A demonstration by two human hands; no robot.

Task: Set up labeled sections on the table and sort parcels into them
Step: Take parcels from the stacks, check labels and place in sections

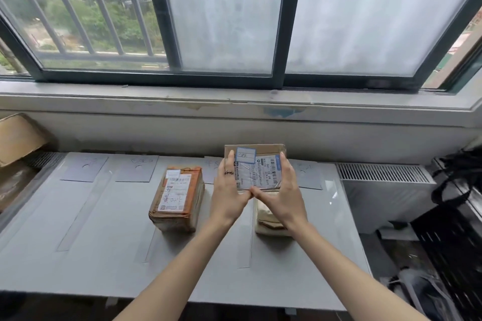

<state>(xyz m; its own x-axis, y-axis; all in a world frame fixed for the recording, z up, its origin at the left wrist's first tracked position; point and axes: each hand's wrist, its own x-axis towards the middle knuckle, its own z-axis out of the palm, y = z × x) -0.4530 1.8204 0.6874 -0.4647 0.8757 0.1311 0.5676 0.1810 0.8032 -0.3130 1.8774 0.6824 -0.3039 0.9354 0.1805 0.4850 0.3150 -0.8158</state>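
I hold a small cardboard parcel (257, 168) with a white shipping label and a blue-edged sticker above the grey table (104, 242). My left hand (229, 190) grips its left side and my right hand (283, 191) grips its right side, thumbs meeting under its near edge. Under my right wrist lies a pale parcel (268, 219), partly hidden. A brown taped parcel (177, 197) with a white label sits on the table left of my hands. Several grey label sheets (84, 168) lie along the table's back edge, and clear tape strips (83, 206) divide the top into sections.
A window sill and wall run close behind the table. A cardboard box (18, 138) stands at the far left. At the right are a white radiator (386, 180), a black bag (459, 172) and a black rack (453, 250) beside the table's edge.
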